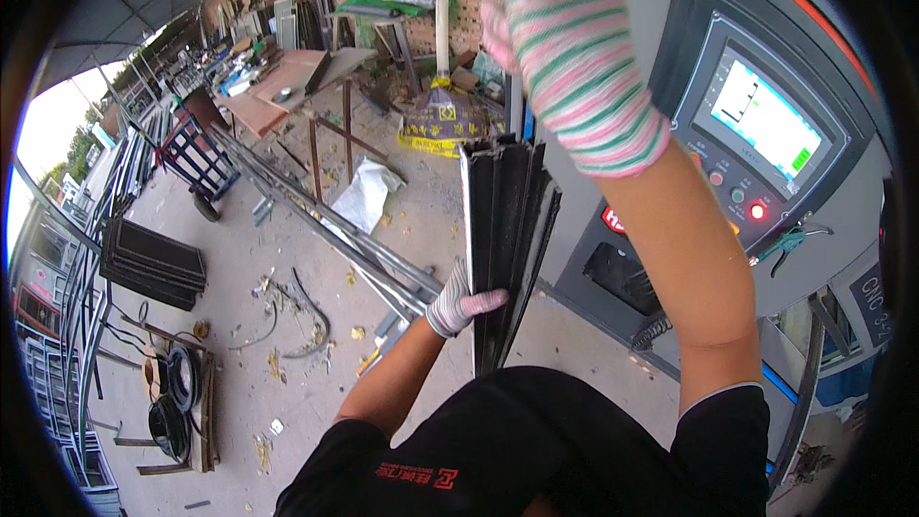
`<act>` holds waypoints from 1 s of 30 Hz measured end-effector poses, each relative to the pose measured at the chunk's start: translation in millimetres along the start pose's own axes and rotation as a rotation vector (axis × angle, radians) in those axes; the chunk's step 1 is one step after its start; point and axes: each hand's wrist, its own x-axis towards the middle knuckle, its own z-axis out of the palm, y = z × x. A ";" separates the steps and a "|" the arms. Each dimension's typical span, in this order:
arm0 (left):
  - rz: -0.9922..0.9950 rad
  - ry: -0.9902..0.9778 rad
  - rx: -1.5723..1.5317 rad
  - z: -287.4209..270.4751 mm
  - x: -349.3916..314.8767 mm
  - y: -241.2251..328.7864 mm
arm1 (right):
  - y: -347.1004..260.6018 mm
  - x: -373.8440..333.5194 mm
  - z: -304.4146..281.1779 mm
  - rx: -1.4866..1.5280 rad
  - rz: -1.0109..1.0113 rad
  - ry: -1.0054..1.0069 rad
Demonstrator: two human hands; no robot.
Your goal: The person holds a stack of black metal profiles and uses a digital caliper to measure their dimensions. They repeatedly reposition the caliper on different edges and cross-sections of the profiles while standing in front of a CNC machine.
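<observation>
My left hand (pixel 459 302), in a striped knit glove, grips the side of a bundle of dark metal profile pieces (pixel 507 230) held upright against my body. Raised high near the top of the view is my right hand (pixel 565 48), wearing a pink, green and white striped glove. Its fingers run off the top edge, so what it touches is hidden. My right forearm crosses in front of the grey machine (pixel 823 201).
The grey machine has a control panel with a lit screen (pixel 766 120), buttons and a red lamp (pixel 757 212). Long metal rails (pixel 316 215) lie on the dusty floor. Dark stacked frames (pixel 153 263), cable coils (pixel 177 397), a white bag (pixel 364 196) and worktables (pixel 287 86) stand around.
</observation>
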 end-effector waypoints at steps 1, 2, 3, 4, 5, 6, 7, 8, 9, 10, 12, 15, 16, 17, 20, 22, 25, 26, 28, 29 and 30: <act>-0.010 0.010 -0.021 1.6 -0.6 0.1 | -7.1 1.9 -2.2 0.023 0.088 0.012; -0.012 0.024 -0.022 3.9 -1.1 -0.2 | -15.9 3.4 -3.7 0.043 0.124 0.015; -0.013 0.036 -0.020 5.4 -1.6 -0.3 | -17.9 1.9 -1.3 0.049 0.131 0.012; -0.015 0.047 -0.017 6.9 -2.0 -0.3 | -21.5 0.5 0.4 0.049 0.124 0.005; 0.006 0.028 0.001 6.6 -1.8 0.2 | -20.6 -1.3 4.4 0.042 0.101 0.002; -0.020 0.034 -0.012 7.7 -2.4 0.1 | -19.9 -2.9 7.2 0.029 0.069 -0.006; -0.024 0.046 -0.016 8.9 -2.7 -0.1 | -17.3 -5.2 10.3 0.017 0.047 -0.015; -0.027 0.057 -0.019 9.8 -2.7 -0.2 | -14.7 -5.3 13.3 0.002 0.013 -0.023; -0.018 0.063 -0.009 10.4 -2.0 -0.5 | -11.9 -7.3 14.8 -0.010 0.001 -0.027; -0.022 0.066 -0.013 10.9 -2.5 -0.4 | -9.9 -7.1 15.3 -0.017 -0.013 -0.033; -0.025 0.070 -0.019 11.4 -2.5 -0.3 | -6.8 -8.6 15.5 -0.030 -0.029 -0.040; -0.025 0.071 -0.031 11.1 -1.6 -0.2 | -5.2 -10.8 16.0 -0.044 -0.034 -0.050; 0.007 0.072 -0.010 10.8 -1.1 -0.3 | -5.3 -11.4 16.0 -0.048 -0.033 -0.052; -0.014 0.067 -0.031 10.7 -0.8 -0.4 | -5.1 -12.1 16.4 -0.051 -0.032 -0.056; 0.002 0.064 -0.030 10.1 0.0 -0.3 | -4.4 -12.8 16.7 -0.053 -0.033 -0.063; 0.028 0.080 -0.005 9.9 -0.8 0.7 | -3.5 -13.2 17.5 -0.062 -0.036 -0.069; -0.030 0.072 -0.028 9.9 -2.4 3.9 | -2.9 -13.9 19.4 -0.066 -0.040 -0.072; -0.019 0.071 -0.029 10.6 -2.2 4.8 | -2.8 -14.3 20.3 -0.066 -0.041 -0.073; 0.006 0.066 -0.031 12.4 -1.0 6.5 | -2.9 -15.0 21.5 -0.070 -0.044 -0.072; 0.009 0.066 -0.025 13.1 -1.1 7.4 | -3.1 -15.8 21.8 -0.072 -0.047 -0.071; 0.013 0.066 -0.018 13.7 -1.4 8.2 | -3.0 -16.9 21.7 -0.074 -0.044 -0.072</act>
